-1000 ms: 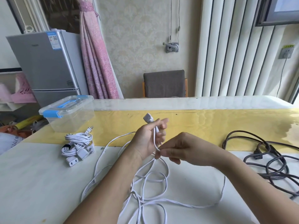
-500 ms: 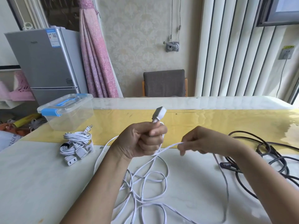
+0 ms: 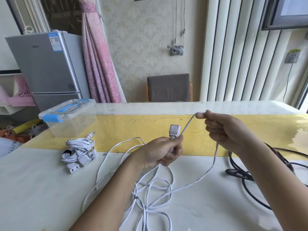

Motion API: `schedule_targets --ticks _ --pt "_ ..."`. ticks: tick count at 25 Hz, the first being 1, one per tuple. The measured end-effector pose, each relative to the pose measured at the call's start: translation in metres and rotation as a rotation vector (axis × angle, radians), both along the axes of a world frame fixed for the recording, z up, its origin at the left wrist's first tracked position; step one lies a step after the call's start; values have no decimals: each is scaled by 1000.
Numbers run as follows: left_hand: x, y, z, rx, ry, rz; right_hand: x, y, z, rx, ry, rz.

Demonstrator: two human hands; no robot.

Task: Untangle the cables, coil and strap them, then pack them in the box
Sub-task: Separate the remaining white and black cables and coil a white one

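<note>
A long white cable [image 3: 166,194] lies in loose tangled loops on the table in front of me. My left hand [image 3: 160,152] grips it just below its white socket end [image 3: 174,130], which sticks up out of my fist. My right hand [image 3: 223,130] is raised to the right and pinches the same cable, pulling a taut stretch up from my left fist. A white cable bundle [image 3: 78,150], coiled and strapped with a black band, lies at the left. A clear plastic box [image 3: 70,117] with a blue-latched lid stands behind it, closed. A tangled black cable [image 3: 250,180] lies at the right.
The table [image 3: 33,189] is white with a yellow band across its middle. A grey chair [image 3: 168,87] stands behind the far edge. A silver fridge [image 3: 45,67] and a pink curtain [image 3: 98,64] are at the back left.
My right hand has moved up and to the right, sliding along the white cable and drawing it taut. My left hand keeps its hold under the socket end.
</note>
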State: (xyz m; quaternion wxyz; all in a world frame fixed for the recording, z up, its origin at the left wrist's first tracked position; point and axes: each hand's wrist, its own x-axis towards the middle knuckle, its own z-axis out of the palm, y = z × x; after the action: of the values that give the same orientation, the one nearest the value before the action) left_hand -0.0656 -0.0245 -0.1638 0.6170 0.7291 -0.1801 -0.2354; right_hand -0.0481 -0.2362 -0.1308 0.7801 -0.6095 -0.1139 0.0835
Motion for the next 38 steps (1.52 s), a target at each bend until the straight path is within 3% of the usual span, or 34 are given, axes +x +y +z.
schedule_targets --ticks 2,5,10,18,22,25,27,33,36,38 --pt "5 -6 -6 1 18 168 -5 11 -1 -26 -69 23" --pt "10 -13 -10 -83 140 260 -14 27 -5 -76 -146 58" --pt "15 -13 -4 -407 195 379 -24 40 -9 -234 -282 128" --pt "20 3 5 -837 243 442 -32 50 -18 -613 -325 497" --pt "12 5 10 -916 263 371 -25 49 -28 -869 -303 529" --pt "8 14 12 -960 392 50 -16 38 -30 -856 -209 503" --pt "4 18 12 -922 418 -177 -10 26 -29 -821 -182 467" --pt "-3 26 10 -527 350 -656 -4 -20 -12 -854 -166 173" --pt "-1 20 7 -153 235 -560 2 -33 -8 -513 -66 92" --pt "-2 10 3 -54 232 -411 4 -30 -7 -312 -20 76"
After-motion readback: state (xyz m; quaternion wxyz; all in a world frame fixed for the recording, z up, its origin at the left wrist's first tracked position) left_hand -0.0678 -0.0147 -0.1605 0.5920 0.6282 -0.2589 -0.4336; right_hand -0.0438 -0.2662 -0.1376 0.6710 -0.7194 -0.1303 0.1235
